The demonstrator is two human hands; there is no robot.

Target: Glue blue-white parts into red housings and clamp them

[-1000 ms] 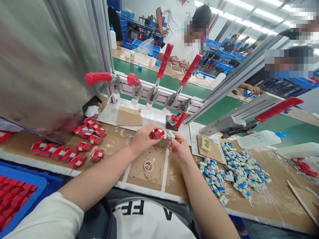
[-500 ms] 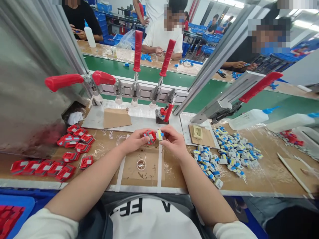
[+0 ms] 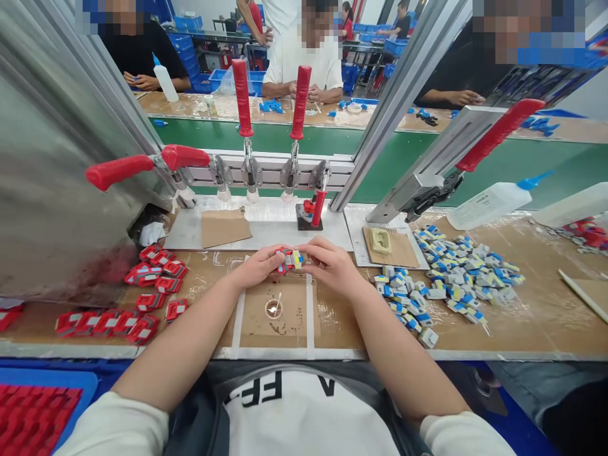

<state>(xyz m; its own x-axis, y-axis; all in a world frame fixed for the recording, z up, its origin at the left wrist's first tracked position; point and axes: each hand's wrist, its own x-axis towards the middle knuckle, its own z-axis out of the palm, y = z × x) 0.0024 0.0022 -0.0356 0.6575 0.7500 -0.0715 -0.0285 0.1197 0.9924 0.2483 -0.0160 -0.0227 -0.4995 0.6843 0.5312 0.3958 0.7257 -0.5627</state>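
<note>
Near the middle of the bench, my left hand (image 3: 259, 266) is closed on a red and grey part (image 3: 284, 260). My right hand (image 3: 330, 263) pinches a small white, blue and yellow piece (image 3: 297, 259), which meets the right side of the red part. Below both hands a small round cup (image 3: 274, 309) with a thin stick in it stands on cardboard. Finished-looking red parts (image 3: 142, 273) lie in a group and a row to the left. A large heap of white, blue and yellow pieces (image 3: 468, 272) spreads to the right.
Red-handled toggle clamps (image 3: 299, 104) line a metal frame behind the hands. A pale mould (image 3: 380, 240) rests on cardboard at right, with a squeeze bottle (image 3: 491, 204) beyond the heap. A blue crate (image 3: 85, 383) holds red parts at lower left. Several people sit across.
The two parts, apart before, now meet between my hands. My right hand has brought the small piece against the red part. The camera view has shifted.
</note>
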